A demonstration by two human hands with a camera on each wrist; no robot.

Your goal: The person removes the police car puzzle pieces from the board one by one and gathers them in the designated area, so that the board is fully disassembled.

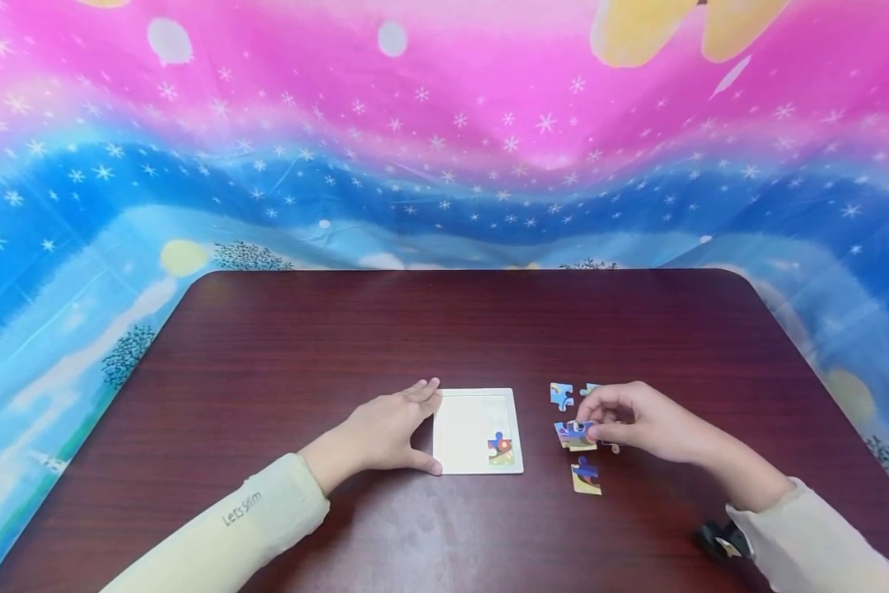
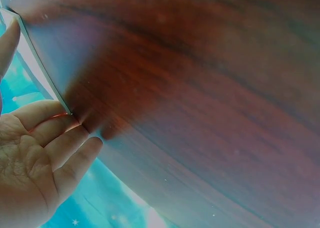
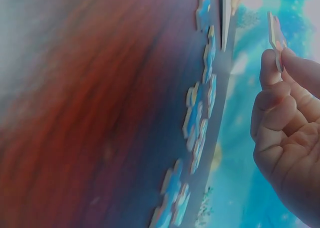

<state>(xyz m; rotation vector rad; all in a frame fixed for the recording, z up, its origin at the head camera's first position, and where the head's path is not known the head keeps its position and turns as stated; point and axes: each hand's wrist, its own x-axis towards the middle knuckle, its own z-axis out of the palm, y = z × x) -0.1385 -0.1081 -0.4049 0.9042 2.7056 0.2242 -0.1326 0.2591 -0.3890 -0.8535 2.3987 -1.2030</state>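
My left hand (image 1: 392, 424) steadies the left side of a white square puzzle tray (image 1: 518, 428), its thumb at the near corner and fingers at the far one. In the left wrist view those fingers (image 2: 75, 165) look extended along the tray's edge. One puzzle piece (image 1: 500, 450) with a red and blue print lies inside the tray, at its near right corner. To the right, my right hand (image 1: 648, 422) pinches a jigsaw piece (image 3: 275, 41) between thumb and forefinger, raised off the table. Loose pieces lie under and around this hand, partly hidden by it.
Right of the tray lie a blue piece (image 1: 561, 396) and a yellow-blue piece (image 1: 587, 476), among several others. A dark object (image 1: 722, 539) shows beside the right sleeve. Behind the brown table (image 1: 340, 329) hangs a patterned cloth (image 1: 444, 148).
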